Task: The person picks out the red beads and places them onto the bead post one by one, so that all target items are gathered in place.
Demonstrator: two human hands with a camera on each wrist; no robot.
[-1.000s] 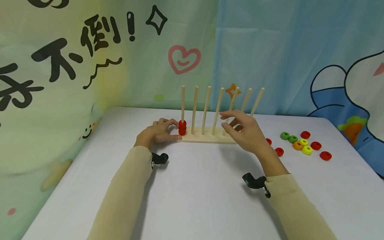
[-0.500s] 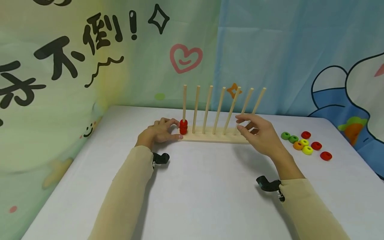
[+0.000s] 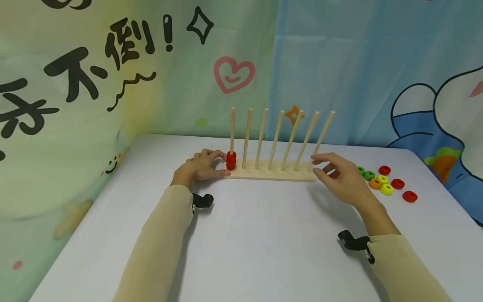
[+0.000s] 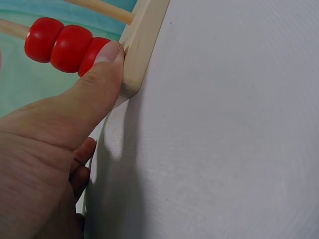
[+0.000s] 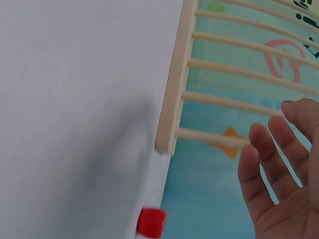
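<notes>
A pale wooden rack with several upright pegs [image 3: 271, 178] stands on the white table. Red beads [image 3: 231, 161] are stacked on its leftmost peg; in the left wrist view three red beads [image 4: 71, 49] show. My left hand [image 3: 200, 167] grips the rack's left end, thumb in front at the lowest bead and the base [image 4: 135, 64], other fingers at the back. At the rack's right end my right hand [image 3: 337, 176] hovers with fingers loosely bent and nothing in them. In the right wrist view the hand [image 5: 286, 174] is beside the end peg [image 5: 212, 137].
Loose beads lie on the table at the right: green [image 3: 369, 175], orange [image 3: 375, 183], yellow [image 3: 386, 189] and red [image 3: 409, 196]. Another red bead [image 5: 151, 222] shows low in the right wrist view. A printed cloth [image 3: 320, 63] hangs behind the table.
My right hand has moved right along the rack, from the middle pegs to its right end, now covering two red beads seen earlier. My left hand stays at the left end.
</notes>
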